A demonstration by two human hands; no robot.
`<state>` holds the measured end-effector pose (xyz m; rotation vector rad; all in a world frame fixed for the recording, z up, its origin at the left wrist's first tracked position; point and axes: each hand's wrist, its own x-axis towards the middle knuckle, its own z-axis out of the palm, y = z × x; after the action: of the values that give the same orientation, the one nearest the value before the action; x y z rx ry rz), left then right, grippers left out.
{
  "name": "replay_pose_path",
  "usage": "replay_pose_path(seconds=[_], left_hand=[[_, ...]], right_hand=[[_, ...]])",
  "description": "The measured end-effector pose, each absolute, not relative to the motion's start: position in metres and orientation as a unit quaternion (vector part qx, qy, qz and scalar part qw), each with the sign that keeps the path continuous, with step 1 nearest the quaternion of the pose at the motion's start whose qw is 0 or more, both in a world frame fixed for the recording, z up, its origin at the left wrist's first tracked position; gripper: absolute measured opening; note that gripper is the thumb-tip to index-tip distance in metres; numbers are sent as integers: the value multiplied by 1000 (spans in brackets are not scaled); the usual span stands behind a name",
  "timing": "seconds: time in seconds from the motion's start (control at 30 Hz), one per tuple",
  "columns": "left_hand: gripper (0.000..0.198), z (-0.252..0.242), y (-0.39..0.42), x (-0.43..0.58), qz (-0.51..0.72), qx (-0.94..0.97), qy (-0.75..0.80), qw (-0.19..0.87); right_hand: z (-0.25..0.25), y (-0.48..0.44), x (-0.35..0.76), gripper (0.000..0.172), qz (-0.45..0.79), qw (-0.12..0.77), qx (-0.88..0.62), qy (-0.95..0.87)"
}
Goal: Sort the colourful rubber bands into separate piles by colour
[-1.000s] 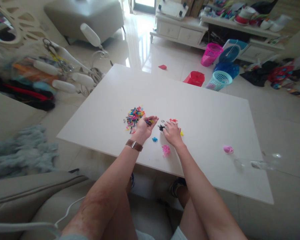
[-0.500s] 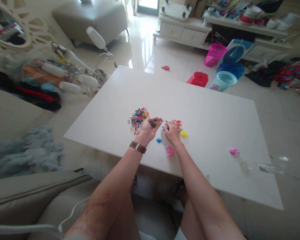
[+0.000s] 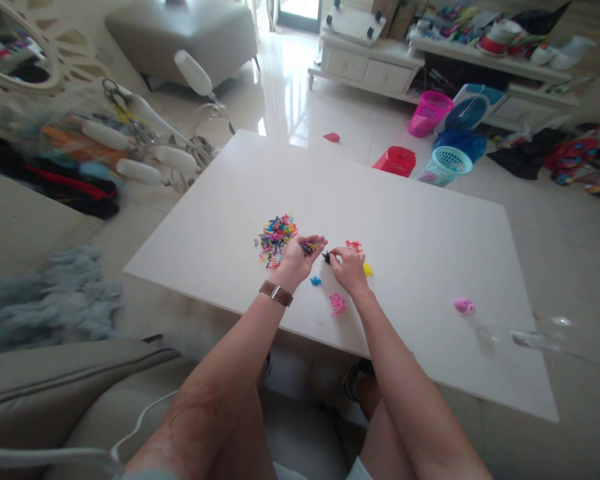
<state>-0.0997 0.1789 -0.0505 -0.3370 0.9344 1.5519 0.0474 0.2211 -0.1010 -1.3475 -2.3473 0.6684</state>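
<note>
My left hand (image 3: 299,258) is palm up, cupping a small bunch of mixed coloured bands (image 3: 310,247). Just behind and left of it lies a multicoloured heap (image 3: 276,235) of the same small pieces. My right hand (image 3: 347,268) has its fingers pinched beside a little black pile (image 3: 327,257); whatever is between the fingertips is too small to make out. Around it lie a red pile (image 3: 353,246), a yellow pile (image 3: 368,269) partly covered by the hand, a blue pile (image 3: 316,281) and a pink pile (image 3: 337,304).
On the white table (image 3: 410,227), a pink-purple item (image 3: 465,307) and a clear object (image 3: 525,339) lie to the right. Beyond the far edge stand a red bin (image 3: 396,161) and a light-blue basket (image 3: 446,165). White lamp shades (image 3: 139,171) stand at the left edge.
My right hand's fingers have drawn together over the black pieces, which now show more plainly. My left hand has stayed nearly in place with its bands. The view has shifted slightly.
</note>
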Motion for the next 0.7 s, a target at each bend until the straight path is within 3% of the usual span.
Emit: replay_pose_path(seconds=[0.17, 0.5, 0.7], left_hand=[[20, -51, 179, -95, 663, -127, 406, 616], [22, -49, 179, -79, 632, -97, 385, 666], [22, -54, 178, -78, 616, -85, 403, 672]], right_hand=[[-82, 214, 45, 18, 220, 264, -450, -824], [-72, 200, 46, 22, 263, 231, -330, -877], [-66, 200, 49, 13, 330, 323, -341, -819]])
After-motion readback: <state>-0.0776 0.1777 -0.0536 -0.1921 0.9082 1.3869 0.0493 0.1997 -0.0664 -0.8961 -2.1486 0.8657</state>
